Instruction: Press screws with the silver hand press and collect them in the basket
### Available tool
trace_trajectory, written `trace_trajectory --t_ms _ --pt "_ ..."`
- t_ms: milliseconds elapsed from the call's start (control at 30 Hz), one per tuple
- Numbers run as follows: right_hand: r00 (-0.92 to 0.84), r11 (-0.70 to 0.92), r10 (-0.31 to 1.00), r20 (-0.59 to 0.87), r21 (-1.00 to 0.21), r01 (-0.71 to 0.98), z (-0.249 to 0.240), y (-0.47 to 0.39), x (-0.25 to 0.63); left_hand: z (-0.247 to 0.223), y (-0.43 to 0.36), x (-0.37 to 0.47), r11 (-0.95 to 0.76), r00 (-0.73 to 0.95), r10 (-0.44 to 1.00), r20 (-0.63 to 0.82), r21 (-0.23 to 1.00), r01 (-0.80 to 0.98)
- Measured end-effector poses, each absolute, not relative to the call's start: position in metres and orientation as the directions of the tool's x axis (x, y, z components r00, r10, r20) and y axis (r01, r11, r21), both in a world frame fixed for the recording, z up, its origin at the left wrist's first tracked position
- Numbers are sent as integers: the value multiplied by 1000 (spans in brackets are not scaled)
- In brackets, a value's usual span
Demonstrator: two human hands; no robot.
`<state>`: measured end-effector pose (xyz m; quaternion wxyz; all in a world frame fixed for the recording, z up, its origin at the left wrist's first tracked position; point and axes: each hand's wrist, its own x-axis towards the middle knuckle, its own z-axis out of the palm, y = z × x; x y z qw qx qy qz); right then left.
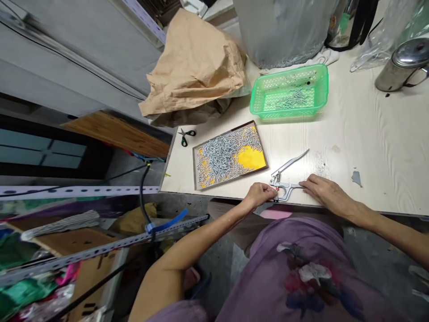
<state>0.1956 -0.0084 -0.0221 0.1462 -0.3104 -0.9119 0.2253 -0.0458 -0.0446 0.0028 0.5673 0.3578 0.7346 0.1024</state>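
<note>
A metal hand tool (284, 190) with two long handles and a spring lies at the table's front edge, its handles spread apart. My left hand (260, 195) is closed in a pinch at the tool's head, beside a small red part; what the fingertips hold is too small to name. My right hand (323, 191) has its fingers on the end of the tool's lower handle. Left of the tool sits a shallow box (253, 157) with a yellow bottom, holding many small metal pieces. Behind it, a green basket (288, 112) holds more such pieces.
Black-handled scissors (184, 137) lie near the table's left edge. Crumpled brown paper (197, 67) stands behind the box. A metal mug (397, 67), a kettle and plastic bags are at the back right of the table (368, 134).
</note>
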Motion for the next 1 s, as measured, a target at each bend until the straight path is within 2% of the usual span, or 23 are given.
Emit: trace_trajectory --t_ms 233,333,533,667,767,1000 --pt "-774 719 623 117 -475 507 -23 -9 196 7 -38 -49 711 -46 585 -810 485 510" --pt "-794 736 604 64 -428 525 -16 -6 195 9 -35 -49 696 -27 582 -813 481 534" --pt "-836 743 546 -62 -426 516 0 -1 192 12 -32 -46 706 -25 562 -826 464 535" --pt "-839 764 543 17 -424 486 -7 11 196 14 -32 -45 724 -17 544 -839 458 516" --pt "-823 790 562 81 -345 506 -17 29 197 14 -32 -45 723 -19 544 -839 458 518" --pt "-830 808 557 14 -238 538 -22 54 189 13 -32 -44 737 -17 543 -840 467 488"
